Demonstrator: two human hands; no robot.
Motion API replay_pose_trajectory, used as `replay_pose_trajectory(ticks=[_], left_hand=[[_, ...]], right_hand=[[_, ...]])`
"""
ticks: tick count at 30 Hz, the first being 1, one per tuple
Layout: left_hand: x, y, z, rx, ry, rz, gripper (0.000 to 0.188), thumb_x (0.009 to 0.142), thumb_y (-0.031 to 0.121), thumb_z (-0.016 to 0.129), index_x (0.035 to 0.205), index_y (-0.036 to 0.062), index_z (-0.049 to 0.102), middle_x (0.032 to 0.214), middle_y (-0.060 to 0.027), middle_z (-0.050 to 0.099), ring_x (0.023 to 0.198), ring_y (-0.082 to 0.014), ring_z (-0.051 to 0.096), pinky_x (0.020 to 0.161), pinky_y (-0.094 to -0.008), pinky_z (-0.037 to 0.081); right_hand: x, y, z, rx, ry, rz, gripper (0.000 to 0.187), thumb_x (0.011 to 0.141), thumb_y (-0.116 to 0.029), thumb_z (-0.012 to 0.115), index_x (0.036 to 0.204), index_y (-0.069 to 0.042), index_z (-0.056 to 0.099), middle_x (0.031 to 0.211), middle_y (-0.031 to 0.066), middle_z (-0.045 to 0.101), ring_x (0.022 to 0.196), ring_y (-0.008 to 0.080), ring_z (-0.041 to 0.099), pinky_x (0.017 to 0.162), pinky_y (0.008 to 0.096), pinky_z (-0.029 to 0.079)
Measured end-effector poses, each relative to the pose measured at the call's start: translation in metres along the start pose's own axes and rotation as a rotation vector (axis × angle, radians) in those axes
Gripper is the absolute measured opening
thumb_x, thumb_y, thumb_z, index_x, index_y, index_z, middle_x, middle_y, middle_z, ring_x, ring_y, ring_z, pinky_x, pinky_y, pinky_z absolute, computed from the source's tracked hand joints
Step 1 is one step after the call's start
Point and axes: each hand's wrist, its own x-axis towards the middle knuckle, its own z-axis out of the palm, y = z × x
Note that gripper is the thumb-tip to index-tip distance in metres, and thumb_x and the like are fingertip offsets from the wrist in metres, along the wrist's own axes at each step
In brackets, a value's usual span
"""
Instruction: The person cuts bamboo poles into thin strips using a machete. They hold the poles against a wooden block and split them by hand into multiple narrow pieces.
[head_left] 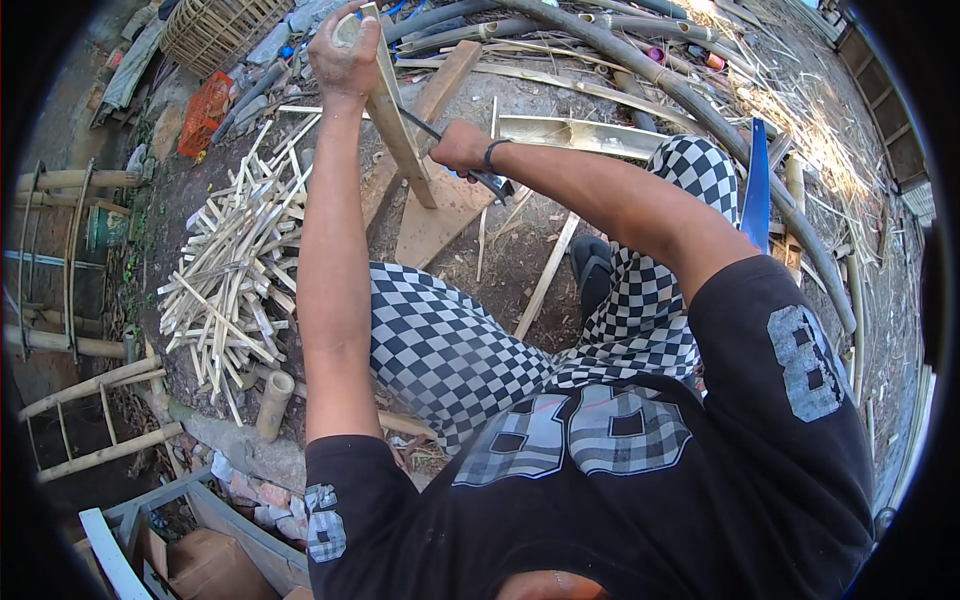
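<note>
While my left hand [345, 65] has its fingers closed around the top of the bamboo [397, 135], the piece stands tilted, lower end on a board [440, 225]. My right hand [463, 150] is fisted tight, fingers wrapped round a knife [420, 124], dark blade up at the bamboo's side; from my remote feed I can't tell if it touches. Stick pile [235, 270] lies left of my left forearm. Blue saw [757, 190] upright, just right of the checkered knee [697, 165]. Long curved pole [655, 72] beyond.
</note>
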Motion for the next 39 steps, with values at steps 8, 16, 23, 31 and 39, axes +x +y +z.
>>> replay_pose_trajectory(ticks=[8,16,23,31,39], left_hand=[[-0.002,-0.010,-0.016,0.145,0.214,-0.006,0.036,0.082,0.029,0.065,0.106,0.0041,0.076,0.102,-0.0155,0.075,0.095,-0.0269,0.071,0.089,-0.0351,0.051],[-0.011,-0.014,-0.039,0.109,0.174,0.057,0.030,0.083,0.028,0.067,0.099,0.0021,0.072,0.093,-0.0141,0.072,0.086,-0.0290,0.069,0.078,-0.0367,0.051],[-0.024,-0.006,-0.067,0.043,0.328,-0.106,0.033,0.077,0.022,0.067,0.098,-0.0019,0.074,0.092,-0.0117,0.071,0.082,-0.0195,0.067,0.077,-0.0310,0.051],[-0.034,0.009,-0.052,-0.053,0.345,-0.046,0.029,0.080,0.019,0.067,0.098,-0.0028,0.070,0.097,-0.0114,0.068,0.084,-0.0191,0.064,0.078,-0.0323,0.050],[-0.038,-0.001,-0.066,-0.094,0.274,-0.079,0.033,0.083,0.022,0.065,0.104,-0.0034,0.068,0.104,-0.0131,0.067,0.094,-0.0198,0.063,0.089,-0.0343,0.048]], right_hand=[[0.001,-0.020,0.003,-0.179,0.049,-0.037,0.027,0.080,-0.016,0.058,0.078,0.010,0.066,0.072,0.0210,0.067,0.053,0.0272,0.067,0.049,0.0384,0.056],[-0.005,-0.027,0.010,-0.445,0.165,-0.146,0.039,0.081,-0.022,0.062,0.111,0.001,0.072,0.117,0.0254,0.068,0.112,0.0387,0.066,0.096,0.0423,0.053],[-0.014,-0.045,0.025,-0.295,0.008,-0.070,0.031,0.081,-0.017,0.059,0.090,0.011,0.071,0.084,0.0238,0.072,0.067,0.0314,0.073,0.062,0.0404,0.061],[0.003,-0.017,0.014,-0.205,-0.041,-0.102,0.029,0.077,-0.013,0.051,0.061,0.006,0.067,0.059,0.0176,0.066,0.053,0.0281,0.069,0.053,0.0385,0.059],[-0.017,-0.011,0.013,-0.020,-0.029,-0.328,0.040,0.088,-0.033,0.068,0.098,0.006,0.062,0.075,0.0183,0.069,0.055,0.0271,0.068,0.052,0.0397,0.056]])
